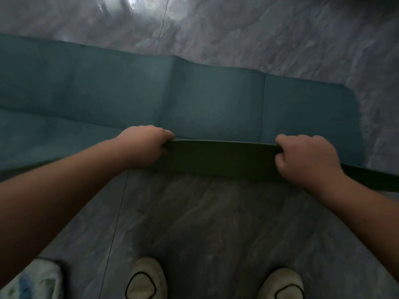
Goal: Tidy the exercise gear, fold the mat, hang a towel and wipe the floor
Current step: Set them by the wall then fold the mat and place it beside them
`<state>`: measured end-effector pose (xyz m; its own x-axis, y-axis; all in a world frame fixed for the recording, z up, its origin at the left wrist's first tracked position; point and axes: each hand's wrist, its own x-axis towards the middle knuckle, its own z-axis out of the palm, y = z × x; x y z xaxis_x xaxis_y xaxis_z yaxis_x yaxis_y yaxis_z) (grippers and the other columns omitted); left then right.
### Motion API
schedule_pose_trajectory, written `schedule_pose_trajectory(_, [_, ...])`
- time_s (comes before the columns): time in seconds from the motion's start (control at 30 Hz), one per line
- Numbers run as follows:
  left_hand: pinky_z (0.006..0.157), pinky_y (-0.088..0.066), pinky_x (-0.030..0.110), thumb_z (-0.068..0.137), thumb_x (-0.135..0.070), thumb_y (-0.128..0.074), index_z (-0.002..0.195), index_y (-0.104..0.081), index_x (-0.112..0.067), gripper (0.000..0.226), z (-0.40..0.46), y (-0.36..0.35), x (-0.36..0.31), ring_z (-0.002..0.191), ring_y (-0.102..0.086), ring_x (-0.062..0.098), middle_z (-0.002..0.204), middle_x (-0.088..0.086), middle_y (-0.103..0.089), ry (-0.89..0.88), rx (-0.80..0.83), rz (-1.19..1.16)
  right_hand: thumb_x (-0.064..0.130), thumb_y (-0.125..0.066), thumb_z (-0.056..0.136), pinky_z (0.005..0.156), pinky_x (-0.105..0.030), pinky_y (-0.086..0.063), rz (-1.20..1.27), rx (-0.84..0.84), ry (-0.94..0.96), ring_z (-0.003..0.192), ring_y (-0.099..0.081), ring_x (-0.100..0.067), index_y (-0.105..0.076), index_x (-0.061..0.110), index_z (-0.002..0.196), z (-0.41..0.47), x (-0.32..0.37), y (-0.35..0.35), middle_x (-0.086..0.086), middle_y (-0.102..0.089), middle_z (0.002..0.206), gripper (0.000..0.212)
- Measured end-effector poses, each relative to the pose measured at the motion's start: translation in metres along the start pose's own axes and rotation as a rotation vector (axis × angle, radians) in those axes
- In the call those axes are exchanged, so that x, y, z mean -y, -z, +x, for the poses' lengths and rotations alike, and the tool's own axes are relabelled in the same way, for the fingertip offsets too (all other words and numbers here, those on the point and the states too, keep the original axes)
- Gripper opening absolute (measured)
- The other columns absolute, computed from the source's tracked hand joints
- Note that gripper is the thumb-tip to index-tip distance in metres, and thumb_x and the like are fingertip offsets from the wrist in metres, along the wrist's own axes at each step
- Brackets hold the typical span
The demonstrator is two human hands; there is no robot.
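While we stand over the grey marble floor point(205, 223), our two pale slippers point(146, 279) sit closest at the bottom of the view, and a white patterned cloth point(32, 281) lies crumpled on the floor off to our left; whether it is the towel or the wiping rag we cannot tell.

Just beyond our feet, we have both hands on the near long edge of the teal mat point(216, 100). Our left hand point(144, 145) and right hand point(306, 158) are clenched around that edge, well apart from each other, and the strip between them is lifted off the floor so that its darker underside faces us. Neither hand is clearly nearer; both reach about equally far.

From our grip the rest of the mat lies straight ahead, flat on the floor. Its long axis runs left to right across the view, parallel to the line between our hands. The rounded right end is in view near our right hand, while the left part runs out of frame. Crease lines cross the mat from near to far.

We judge the fold turns on carrying this raised edge forward toward the far edge. Past that lies only glossy floor. No containers are in view.
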<state>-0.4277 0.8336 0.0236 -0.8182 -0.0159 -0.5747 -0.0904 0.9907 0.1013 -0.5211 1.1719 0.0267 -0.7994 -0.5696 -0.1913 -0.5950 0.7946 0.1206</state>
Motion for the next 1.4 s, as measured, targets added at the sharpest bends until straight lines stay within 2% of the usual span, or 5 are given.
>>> schedule_pose_trajectory(0.27, [0.065,-0.039,0.034,0.092,-0.027,-0.054,0.105,-0.057,-0.026,0.013,0.046,0.056,-0.008,0.085,-0.061,0.029,0.092,0.001,-0.063,0.084,-0.403,0.045,0.027,-0.045,0.084,0.078,-0.042,-0.036,-0.108,-0.140,-0.181,0.080,-0.044,-0.021,-0.038,0.025,0.082,0.063,-0.028,0.008,0.002,-0.048,0.081,0.008])
schedule_pose_trajectory(0.4, [0.091,-0.041,0.042,0.091,-0.028,-0.057,0.109,-0.058,-0.027,0.018,0.082,0.076,-0.007,0.098,-0.060,0.025,0.101,-0.001,-0.069,0.035,-0.561,0.127,0.023,-0.039,0.087,0.099,-0.053,-0.036,-0.050,-0.133,-0.286,0.108,-0.049,-0.024,-0.048,0.021,0.109,0.091,-0.042,0.011,-0.004,-0.055,0.112,0.024])
schedule_pose_trajectory(0.53, [0.114,-0.014,0.064,0.090,-0.017,-0.052,0.123,-0.050,-0.022,0.033,0.113,0.083,-0.011,0.126,-0.044,0.030,0.124,0.003,-0.058,0.080,-0.625,0.174,0.026,-0.035,0.090,0.118,-0.063,-0.004,-0.021,-0.088,-0.331,0.152,-0.006,-0.024,-0.009,0.013,0.156,0.101,-0.040,0.004,-0.006,-0.011,0.164,0.072])
schedule_pose_trajectory(0.8, [0.119,0.005,0.059,0.094,-0.031,-0.041,0.154,0.007,-0.036,0.078,0.154,0.058,-0.010,0.151,0.015,0.026,0.166,0.000,0.010,0.053,-0.559,0.010,0.038,-0.031,0.088,0.117,-0.063,-0.014,-0.004,-0.046,-0.230,0.152,-0.013,-0.027,-0.015,0.025,0.158,0.098,-0.036,-0.048,-0.003,-0.012,0.166,0.073])
schedule_pose_trajectory(1.4, [0.116,0.009,0.063,0.085,-0.068,0.000,0.151,0.017,-0.045,0.072,0.175,-0.089,-0.030,0.149,0.021,0.028,0.164,0.002,0.018,0.057,-0.148,0.029,0.055,-0.021,0.100,0.116,-0.067,0.000,0.168,0.298,-0.186,0.152,0.013,-0.021,0.016,0.035,0.154,0.085,-0.028,-0.158,0.008,0.017,0.165,0.069])
